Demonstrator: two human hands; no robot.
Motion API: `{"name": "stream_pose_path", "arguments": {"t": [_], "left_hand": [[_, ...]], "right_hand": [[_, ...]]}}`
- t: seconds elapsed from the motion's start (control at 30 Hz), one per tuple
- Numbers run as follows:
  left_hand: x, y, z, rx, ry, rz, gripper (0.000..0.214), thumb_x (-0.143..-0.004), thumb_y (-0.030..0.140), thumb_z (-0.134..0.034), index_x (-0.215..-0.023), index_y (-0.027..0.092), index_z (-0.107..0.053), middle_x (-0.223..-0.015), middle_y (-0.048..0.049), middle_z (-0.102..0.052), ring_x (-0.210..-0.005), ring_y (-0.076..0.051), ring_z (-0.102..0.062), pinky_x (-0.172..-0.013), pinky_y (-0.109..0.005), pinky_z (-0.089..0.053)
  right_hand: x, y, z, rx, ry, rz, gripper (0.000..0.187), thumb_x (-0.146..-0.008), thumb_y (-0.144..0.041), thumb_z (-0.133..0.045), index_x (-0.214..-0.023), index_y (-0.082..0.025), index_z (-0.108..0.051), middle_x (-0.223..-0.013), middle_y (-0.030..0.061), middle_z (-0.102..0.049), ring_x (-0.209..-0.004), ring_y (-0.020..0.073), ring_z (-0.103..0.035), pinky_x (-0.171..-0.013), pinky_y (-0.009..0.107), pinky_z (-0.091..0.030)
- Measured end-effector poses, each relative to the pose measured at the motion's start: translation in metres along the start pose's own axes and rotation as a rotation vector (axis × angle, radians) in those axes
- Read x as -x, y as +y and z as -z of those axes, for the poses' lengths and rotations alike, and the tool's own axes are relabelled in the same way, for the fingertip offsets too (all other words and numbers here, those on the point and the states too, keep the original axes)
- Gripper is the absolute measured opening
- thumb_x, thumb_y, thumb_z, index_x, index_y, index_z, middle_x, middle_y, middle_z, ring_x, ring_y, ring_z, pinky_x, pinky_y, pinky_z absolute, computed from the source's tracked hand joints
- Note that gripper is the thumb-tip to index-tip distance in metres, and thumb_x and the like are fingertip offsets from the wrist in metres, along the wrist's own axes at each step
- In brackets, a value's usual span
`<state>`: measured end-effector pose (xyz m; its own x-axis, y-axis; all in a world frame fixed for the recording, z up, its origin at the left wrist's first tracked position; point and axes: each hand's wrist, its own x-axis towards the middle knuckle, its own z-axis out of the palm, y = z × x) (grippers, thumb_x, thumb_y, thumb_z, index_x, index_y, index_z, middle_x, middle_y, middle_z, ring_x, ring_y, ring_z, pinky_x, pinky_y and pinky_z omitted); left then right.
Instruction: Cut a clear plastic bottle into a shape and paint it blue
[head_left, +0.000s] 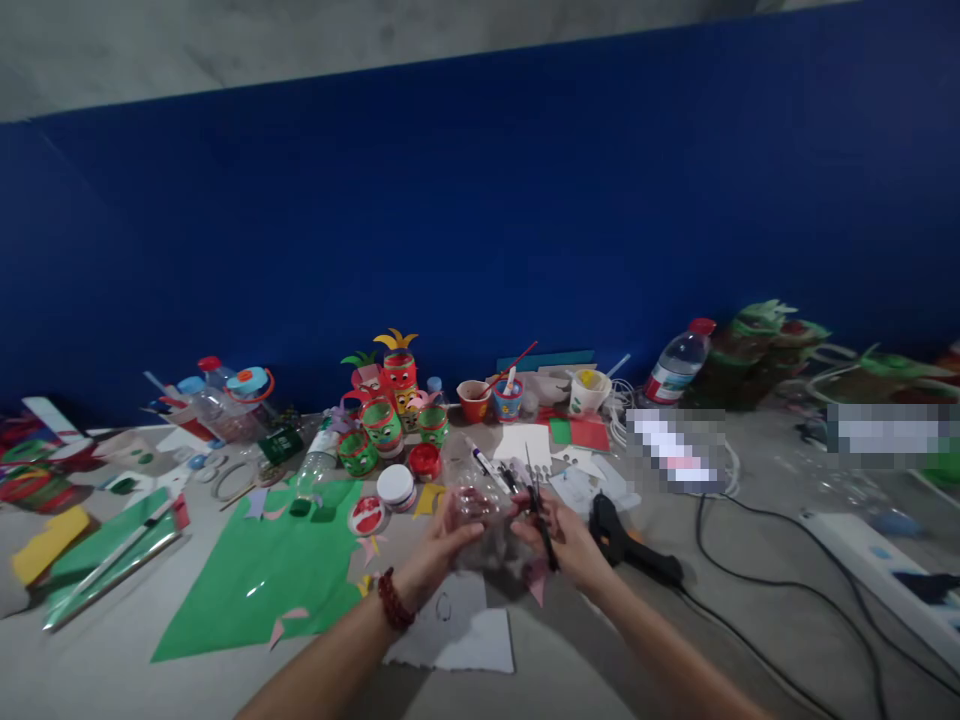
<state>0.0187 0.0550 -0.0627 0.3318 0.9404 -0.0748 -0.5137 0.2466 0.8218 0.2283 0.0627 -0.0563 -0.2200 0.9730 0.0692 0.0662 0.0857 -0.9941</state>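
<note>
Right of green sheet [262, 580]: left hand [446, 535] clamped on clear plastic piece [480, 492], right hand [568, 540] closed round black scissors [534, 495], hands near each other. Farther right of sheet: glue gun [637, 548], trailing black cord [739, 645]. Beyond sheet's far right corner: decorated cups [382, 428], white-lidded jar [396, 487], crowding far side.

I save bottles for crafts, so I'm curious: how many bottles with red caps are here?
2 in view: a clear bottle at the back left, and a labelled bottle at the back right, near the blue wall. Others may be hidden in the clutter.
</note>
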Motion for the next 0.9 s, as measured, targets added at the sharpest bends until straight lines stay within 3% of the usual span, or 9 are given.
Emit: {"name": "stream_pose_path", "arguments": {"t": [0.2, 0.33, 0.5, 0.7, 0.9], "left_hand": [[-0.003, -0.004, 0.004, 0.123, 0.013, 0.085, 0.035, -0.087, 0.04, -0.07, -0.111, 0.016, -0.064, -0.115, -0.0127, -0.072, -0.11, -0.029, -0.069, -0.096, -0.042, -0.053], [-0.002, -0.01, 0.002, 0.179, -0.03, 0.132, 0.033, -0.089, 0.043, -0.065, -0.107, 0.014, -0.066, -0.111, -0.0133, -0.074, -0.107, -0.028, -0.07, -0.1, -0.042, -0.051], [0.0, -0.014, 0.001, 0.141, -0.044, 0.068, 0.033, -0.087, 0.044, -0.067, -0.108, 0.018, -0.064, -0.113, -0.0122, -0.072, -0.113, -0.032, -0.067, -0.107, -0.051, -0.045], [0.001, -0.01, 0.012, -0.312, -0.008, -0.148, 0.053, -0.086, 0.039, -0.068, -0.132, 0.025, -0.046, -0.132, -0.0114, -0.061, -0.126, -0.031, -0.057, -0.11, -0.053, -0.041], [-0.001, -0.01, 0.025, -0.669, -0.011, -0.208, 0.069, -0.068, 0.026, -0.083, -0.13, 0.021, -0.051, -0.137, -0.0129, -0.054, -0.134, -0.034, -0.045, -0.118, -0.056, -0.025]], "right_hand": [[0.01, 0.013, -0.02, -0.048, 0.001, 0.041, 0.037, -0.078, -0.048, -0.074, -0.098, -0.019, -0.063, -0.085, 0.0052, -0.068, -0.074, 0.0188, -0.064, -0.07, 0.031, -0.055], [0.018, 0.017, -0.017, -0.051, 0.034, 0.022, 0.038, -0.076, -0.045, -0.077, -0.101, -0.02, -0.063, -0.086, 0.0047, -0.069, -0.066, 0.0159, -0.061, -0.062, 0.028, -0.053], [0.022, 0.014, -0.013, -0.033, 0.011, 0.003, 0.036, -0.075, -0.041, -0.078, -0.101, -0.02, -0.064, -0.077, 0.0009, -0.063, -0.062, 0.014, -0.057, -0.056, 0.025, -0.049], [0.026, 0.007, -0.014, 0.001, -0.013, -0.001, 0.036, -0.077, -0.04, -0.076, -0.104, -0.021, -0.061, -0.073, -0.0013, -0.06, -0.059, 0.0131, -0.056, -0.052, 0.024, -0.048], [0.022, 0.007, -0.014, 0.011, 0.037, -0.004, 0.036, -0.078, -0.043, -0.073, -0.105, -0.022, -0.058, -0.067, -0.003, -0.057, -0.053, 0.0127, -0.054, -0.044, 0.023, -0.044]]}}
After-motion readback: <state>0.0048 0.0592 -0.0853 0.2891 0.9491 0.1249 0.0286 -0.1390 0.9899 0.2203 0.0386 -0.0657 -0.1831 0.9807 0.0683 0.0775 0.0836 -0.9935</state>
